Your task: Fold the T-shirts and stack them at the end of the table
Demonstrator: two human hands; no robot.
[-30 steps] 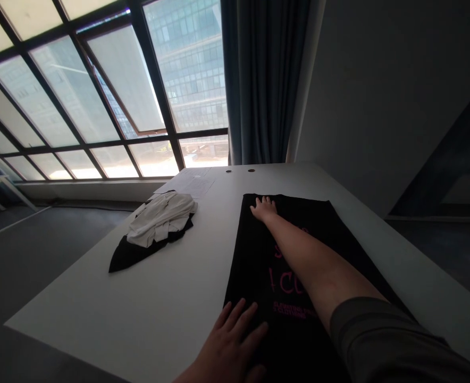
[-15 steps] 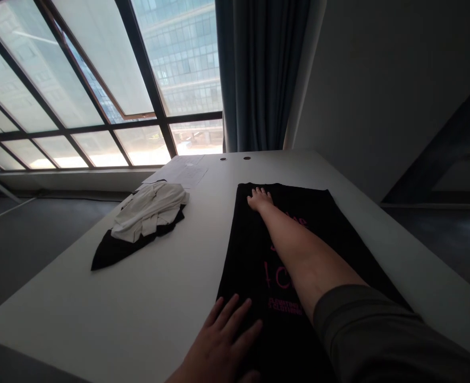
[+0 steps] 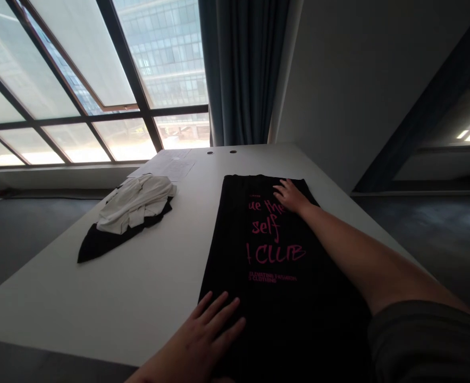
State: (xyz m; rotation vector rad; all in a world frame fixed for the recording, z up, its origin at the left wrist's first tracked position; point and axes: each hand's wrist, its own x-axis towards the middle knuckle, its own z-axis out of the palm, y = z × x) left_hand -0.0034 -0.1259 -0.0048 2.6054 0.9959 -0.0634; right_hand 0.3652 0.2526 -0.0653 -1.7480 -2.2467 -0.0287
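A black garment (image 3: 235, 229) with pink lettering lies flat, folded into a long strip on the white table (image 3: 139, 298). Words such as "self" and "CLUB" can be read on its upper side. Near the far right corner of the cloth rests my right hand (image 3: 291, 196), fingers spread and palm down. My left hand (image 3: 209, 332) is at the near left edge of the garment, its fingers stretched out on the fabric. Neither hand grips anything. The near end of the cloth runs out of view at the bottom.
On the table's left side lies a crumpled heap of a white garment (image 3: 133, 205) over a black garment (image 3: 103, 243). Behind it are sheets of paper (image 3: 171, 164). Two round holes (image 3: 233, 151) mark the far table end, before a blue curtain (image 3: 241, 74) and windows.
My right hand has slid across the far end of the garment from left to right, uncovering the lettering. The left hand stays at the near left edge. The view has turned slightly right.
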